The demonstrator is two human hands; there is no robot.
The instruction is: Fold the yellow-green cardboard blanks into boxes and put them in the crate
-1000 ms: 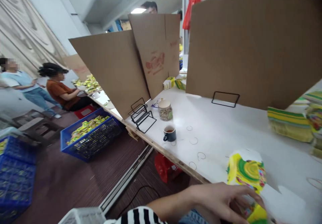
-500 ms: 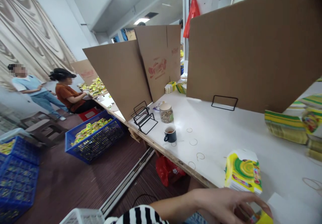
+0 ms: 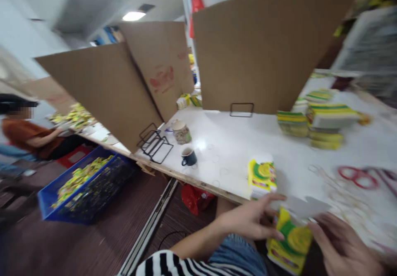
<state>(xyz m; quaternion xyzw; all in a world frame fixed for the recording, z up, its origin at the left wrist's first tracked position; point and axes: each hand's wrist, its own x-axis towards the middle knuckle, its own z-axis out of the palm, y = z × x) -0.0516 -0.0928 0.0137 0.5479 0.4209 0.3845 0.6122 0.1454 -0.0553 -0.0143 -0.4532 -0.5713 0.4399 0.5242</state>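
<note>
A yellow and green printed paper carton (image 3: 290, 243) is upright at the table's front edge, with a pale flap standing out at its top. My left hand (image 3: 251, 223) grips its left side, thumb across the printed front. From the right, my right hand (image 3: 344, 243) has its thumb at the carton's upper right edge; its other fingers are partly hidden and blurred. Just beyond my left hand, a similar yellow and green carton stack (image 3: 262, 177) lies on the white table (image 3: 229, 143).
A dark mug (image 3: 189, 157), lidded jar (image 3: 181, 133) and black wire stands (image 3: 155, 143) stand left. Red-handled scissors (image 3: 358, 177), rubber bands (image 3: 341, 197) and bundled cartons (image 3: 331, 121) lie right. Cardboard panels (image 3: 260, 52) border the table. A blue crate (image 3: 83, 193) and a seated person (image 3: 31, 131) are left.
The view has swung right, bringing the scissors and my right hand into sight. The carton at my left hand, barely showing before, now shows its printed front between both hands.
</note>
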